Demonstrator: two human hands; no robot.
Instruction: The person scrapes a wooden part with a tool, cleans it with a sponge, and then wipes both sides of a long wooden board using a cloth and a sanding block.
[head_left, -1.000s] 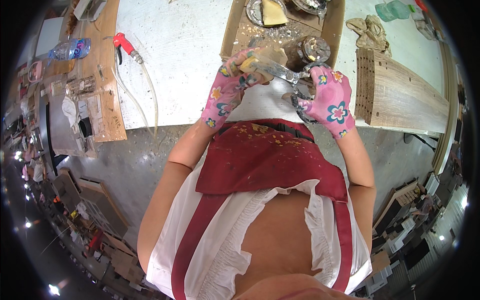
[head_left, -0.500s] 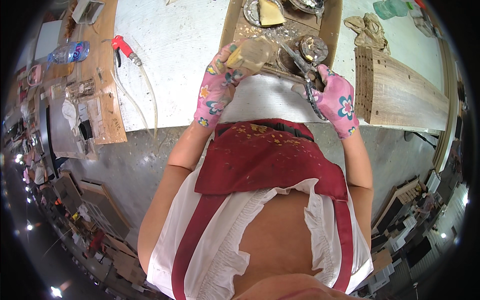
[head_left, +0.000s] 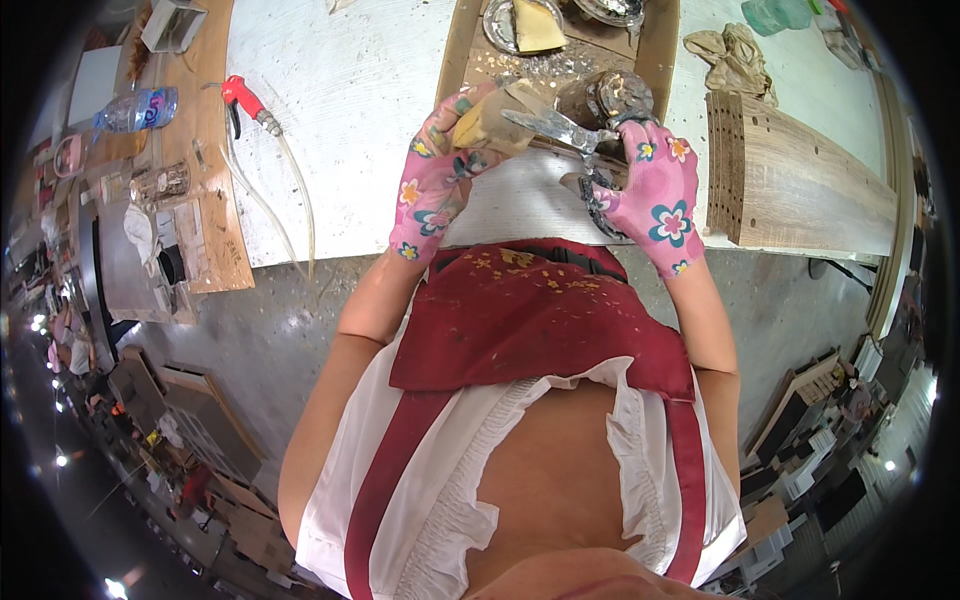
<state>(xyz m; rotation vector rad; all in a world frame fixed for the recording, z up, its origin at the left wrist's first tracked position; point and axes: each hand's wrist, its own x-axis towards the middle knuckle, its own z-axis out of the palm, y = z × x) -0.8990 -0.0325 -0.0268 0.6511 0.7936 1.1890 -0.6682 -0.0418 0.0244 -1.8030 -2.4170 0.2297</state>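
Both my hands wear pink gloves printed with flowers. My left hand [head_left: 437, 165] is closed round a stained yellowish block [head_left: 490, 122] that looks like a sponge. In my right hand [head_left: 655, 190] is a putty-smeared putty knife [head_left: 560, 128], its handle partly hidden by the glove. The blade points left, its tip at or very near the block; I cannot tell whether they touch. Just beyond my hands a crusted jar [head_left: 622, 97] stands in a shallow cardboard box [head_left: 455, 60]. Also in the box, a yellow sponge [head_left: 538, 27] rests on a round, smeared dish [head_left: 498, 32].
A red air blow gun [head_left: 245, 100] with a hose lies on the white tabletop [head_left: 330, 120] to the left. Farther left stands a plastic bottle [head_left: 145, 108]. At the right are stacked wood-grain boards [head_left: 810, 180], a crumpled beige cloth [head_left: 730, 55] and a green bottle [head_left: 775, 17].
My right hand has turned and shifted slightly left, bringing the putty knife's blade from over the jar to the block. My left hand has barely moved and keeps its grip.
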